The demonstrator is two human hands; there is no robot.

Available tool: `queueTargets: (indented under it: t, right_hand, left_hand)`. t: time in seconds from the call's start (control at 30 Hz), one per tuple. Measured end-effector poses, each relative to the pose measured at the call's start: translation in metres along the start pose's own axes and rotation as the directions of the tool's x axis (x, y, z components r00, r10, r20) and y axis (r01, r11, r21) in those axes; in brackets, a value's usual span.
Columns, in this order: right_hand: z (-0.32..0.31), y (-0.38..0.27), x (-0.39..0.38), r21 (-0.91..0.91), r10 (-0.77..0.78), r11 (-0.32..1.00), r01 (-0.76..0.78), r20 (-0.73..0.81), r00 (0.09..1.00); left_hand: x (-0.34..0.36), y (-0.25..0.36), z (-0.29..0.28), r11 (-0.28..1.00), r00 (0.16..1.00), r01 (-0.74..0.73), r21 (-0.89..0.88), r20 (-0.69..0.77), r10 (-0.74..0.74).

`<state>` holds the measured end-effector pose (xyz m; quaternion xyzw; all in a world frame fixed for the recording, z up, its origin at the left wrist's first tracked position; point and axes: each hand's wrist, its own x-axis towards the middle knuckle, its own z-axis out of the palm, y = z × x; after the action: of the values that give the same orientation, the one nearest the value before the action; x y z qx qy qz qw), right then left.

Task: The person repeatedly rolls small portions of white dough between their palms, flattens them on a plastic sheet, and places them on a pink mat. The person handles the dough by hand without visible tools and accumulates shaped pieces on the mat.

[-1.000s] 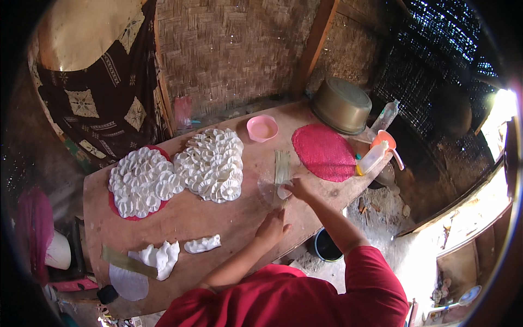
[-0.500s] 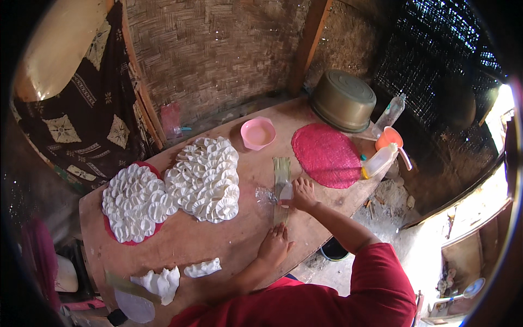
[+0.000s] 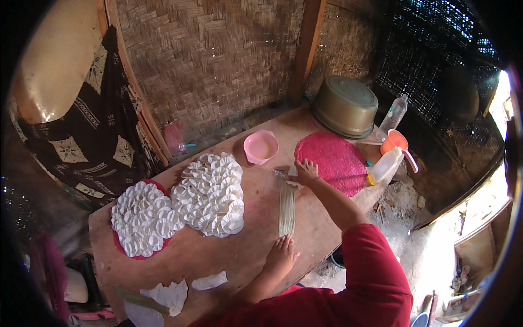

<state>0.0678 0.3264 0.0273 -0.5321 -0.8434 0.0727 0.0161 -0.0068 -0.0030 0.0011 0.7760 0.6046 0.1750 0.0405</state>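
A long thin strip of pale dough or leaf lies stretched across the wooden table. My left hand presses flat on its near end with fingers spread. My right hand presses on its far end, beside a round red woven mat. Two red mats at the left carry several white ruffled crackers laid in overlapping rows.
A pink bowl sits behind the strip. An upturned metal pot, a clear bottle, an orange scoop and a white squeeze bottle stand at the far right. White dough scraps lie near the front left edge. A woven wall stands behind.
Both hands have moved apart along the strip, which now lies stretched out long and flat between them. The view has tilted so the table sits lower.
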Motion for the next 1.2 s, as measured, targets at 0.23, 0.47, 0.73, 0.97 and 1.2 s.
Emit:
queueTargets:
  t: [0.23,0.47,0.73,0.97,1.2]
  right_hand:
    - [-0.023,-0.017,-0.004,0.117,-0.085,0.992,0.057,0.249,0.965]
    - [-0.003,-0.026,-0.105,0.111,-0.288,0.957,0.269,0.212,0.934]
    - [0.009,-0.019,-0.093,0.047,-0.231,0.973,0.227,0.087,0.969]
    - [-0.001,-0.006,-0.034,0.019,-0.149,0.989,0.148,0.156,0.976]
    - [-0.002,0.005,0.024,0.030,-0.082,0.996,0.079,0.103,0.991]
  left_hand:
    - [0.001,-0.004,0.004,1.000,1.000,-0.020,-0.001,-0.022,0.020]
    - [-0.003,-0.003,0.010,0.999,0.999,-0.024,0.041,-0.025,0.025]
    - [0.001,-0.005,0.010,1.000,1.000,-0.006,-0.028,-0.027,0.005]
    - [0.000,-0.007,0.006,0.999,1.000,-0.020,-0.034,0.011,0.020]
    - [0.003,-0.004,0.003,1.000,1.000,-0.016,-0.023,0.013,0.016]
